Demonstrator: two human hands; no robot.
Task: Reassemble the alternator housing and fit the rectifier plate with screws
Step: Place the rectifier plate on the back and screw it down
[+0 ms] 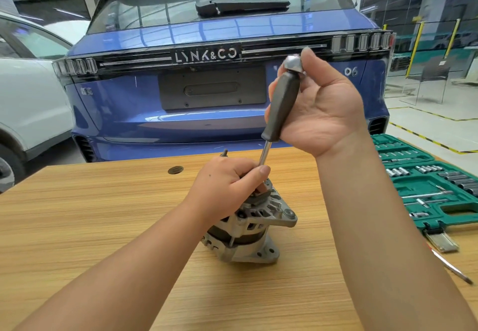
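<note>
A grey metal alternator [254, 229] stands upright on the wooden table [103, 227], its upper end under my hands. My left hand [227, 185] grips the top of the alternator, and its thumb lies against the steel shaft of a screwdriver [280, 105]. That screwdriver has a dark handle with a chrome cap and points steeply down into the alternator's top. My right hand [320, 105] holds the handle from behind, palm toward me, fingers curled round it. The tip, the screw and the rectifier plate are hidden beneath my left hand. A threaded stud [224, 152] sticks up behind my left hand.
A green socket set case [426, 183] lies open at the table's right edge. Another screwdriver [450, 266] lies in front of it. A round cable hole [175, 170] is in the tabletop. A blue car [207, 84] stands just behind the table, a white car [31, 103] to its left.
</note>
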